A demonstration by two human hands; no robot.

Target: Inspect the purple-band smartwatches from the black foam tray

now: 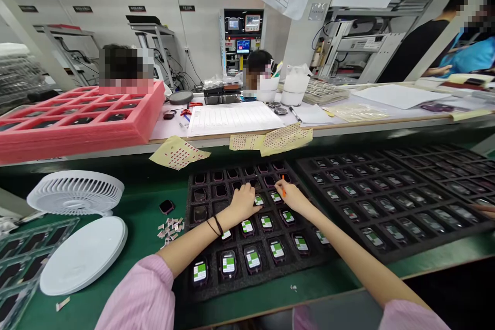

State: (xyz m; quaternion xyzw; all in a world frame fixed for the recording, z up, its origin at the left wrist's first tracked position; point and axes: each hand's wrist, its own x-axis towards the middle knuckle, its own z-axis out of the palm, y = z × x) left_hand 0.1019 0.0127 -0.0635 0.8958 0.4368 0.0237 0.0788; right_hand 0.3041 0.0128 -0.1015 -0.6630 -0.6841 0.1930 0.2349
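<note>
A black foam tray (193,289) lies on the green bench in front of me, its pockets filled with small dark watch bodies. The near rows carry green-and-white labels (252,258); the far rows are bare. My left hand (243,200) rests palm down on the tray's middle, fingers curled over a watch body. My right hand (288,193) hovers beside it and pinches a thin orange tool (283,185), its tip over a pocket in the far rows.
A second black tray (390,255) of labelled watch bodies lies to the right. Left are a white fan (75,193), a white round lid (83,252), one loose watch body (166,206) and peeled label scraps (170,227). Pink foam trays (77,136) and co-workers lie beyond the shelf.
</note>
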